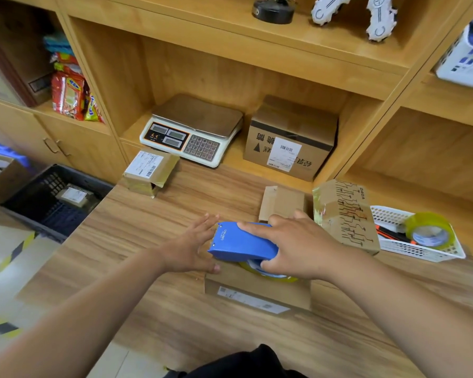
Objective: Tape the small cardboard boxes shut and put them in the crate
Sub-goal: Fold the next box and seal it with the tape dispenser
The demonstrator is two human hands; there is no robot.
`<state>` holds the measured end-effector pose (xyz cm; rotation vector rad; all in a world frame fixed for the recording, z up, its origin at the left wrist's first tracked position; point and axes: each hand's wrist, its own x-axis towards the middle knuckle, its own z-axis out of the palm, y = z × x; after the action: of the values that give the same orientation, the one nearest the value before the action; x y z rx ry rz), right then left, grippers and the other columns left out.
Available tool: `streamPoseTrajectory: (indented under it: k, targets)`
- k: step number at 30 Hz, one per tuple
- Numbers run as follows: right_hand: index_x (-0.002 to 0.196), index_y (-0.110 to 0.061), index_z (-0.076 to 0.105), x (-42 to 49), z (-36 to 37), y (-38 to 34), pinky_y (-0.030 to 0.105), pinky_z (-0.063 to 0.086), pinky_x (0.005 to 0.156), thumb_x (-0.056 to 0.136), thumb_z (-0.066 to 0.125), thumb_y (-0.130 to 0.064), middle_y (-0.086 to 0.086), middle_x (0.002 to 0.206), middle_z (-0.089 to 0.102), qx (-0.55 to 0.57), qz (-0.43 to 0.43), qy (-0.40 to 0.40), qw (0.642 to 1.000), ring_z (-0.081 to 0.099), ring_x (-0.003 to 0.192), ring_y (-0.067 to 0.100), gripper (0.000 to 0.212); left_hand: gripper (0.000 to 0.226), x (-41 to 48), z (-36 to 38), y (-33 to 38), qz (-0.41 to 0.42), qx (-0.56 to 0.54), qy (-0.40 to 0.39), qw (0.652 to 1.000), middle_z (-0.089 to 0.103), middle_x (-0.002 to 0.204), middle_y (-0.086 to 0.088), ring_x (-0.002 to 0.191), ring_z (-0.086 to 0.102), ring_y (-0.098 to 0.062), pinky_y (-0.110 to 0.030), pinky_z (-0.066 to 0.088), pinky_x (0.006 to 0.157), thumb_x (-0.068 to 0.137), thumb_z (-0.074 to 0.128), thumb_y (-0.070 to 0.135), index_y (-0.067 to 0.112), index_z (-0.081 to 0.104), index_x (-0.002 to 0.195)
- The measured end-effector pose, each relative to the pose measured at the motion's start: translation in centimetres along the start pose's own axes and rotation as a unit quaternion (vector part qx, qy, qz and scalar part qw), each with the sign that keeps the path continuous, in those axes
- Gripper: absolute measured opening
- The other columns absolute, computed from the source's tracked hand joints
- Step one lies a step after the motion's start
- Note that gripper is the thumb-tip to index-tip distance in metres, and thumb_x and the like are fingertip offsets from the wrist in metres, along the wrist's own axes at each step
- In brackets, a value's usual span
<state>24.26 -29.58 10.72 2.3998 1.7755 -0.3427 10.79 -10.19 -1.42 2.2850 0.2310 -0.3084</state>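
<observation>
Right hand (298, 246) grasps a blue dispenser (241, 242), seemingly marked "deli", on a labelled box (257, 291); left hand (191, 249) released.

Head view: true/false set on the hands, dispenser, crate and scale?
1. The right hand grips the blue tape dispenser over a cardboard box. True.
2. The left hand grips the dispenser too. False: its fingers are straight and it holds nothing.
3. The black crate already holds a parcel. True.
4. The scale stands on the floor. False: it sits on the shelf.
</observation>
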Motion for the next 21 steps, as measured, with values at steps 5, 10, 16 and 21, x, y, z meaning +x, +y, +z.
streamPoseTrajectory:
  k: [5,10,16,21]
  targets:
    - [0.143,-0.058,0.003,-0.8,-0.2,0.8,0.025,0.020,0.079,0.087,0.042,-0.065,-0.008,0.109,0.047,0.018,-0.012,-0.003,1.000,0.031,0.086,0.016,0.068,0.105,0.5,0.5,-0.1,-0.002,0.076,-0.008,0.997,-0.009,0.159,0.006,0.141,-0.017,-0.005,-0.020,0.001,0.115,0.075,0.070,0.056,0.022,0.006,0.152]
    - [0.142,-0.059,0.003,-2.0,-0.5,1.8,0.025,0.015,0.071,0.087,0.043,-0.062,-0.008,0.110,0.048,0.024,-0.024,-0.011,0.999,0.033,0.087,0.017,0.068,0.125,0.8,0.7,0.6,-0.002,0.068,0.000,0.998,-0.001,0.158,0.005,0.140,-0.016,-0.006,-0.028,0.004,0.118,0.045,0.041,0.097,0.032,0.015,0.149]
    - [0.136,-0.068,0.001,-5.0,-0.2,5.7,0.020,0.027,0.071,0.082,0.043,-0.063,-0.020,0.089,0.039,0.038,0.002,-0.035,0.999,0.037,0.094,0.018,0.069,0.101,1.0,0.7,0.5,0.024,0.061,0.006,0.998,0.003,0.155,0.012,0.143,-0.013,-0.009,-0.030,0.005,0.115,0.078,0.076,0.038,0.084,-0.006,0.115]
    - [0.120,-0.078,-0.002,-9.2,0.6,9.3,0.012,0.026,0.073,0.080,0.048,-0.059,-0.023,0.090,0.039,0.060,0.034,-0.048,0.996,0.032,0.088,0.010,0.067,0.090,1.0,0.8,0.8,0.007,0.053,-0.008,0.999,-0.001,0.158,0.008,0.144,-0.015,-0.009,-0.035,0.004,0.117,0.079,0.075,0.034,0.057,0.009,0.136]
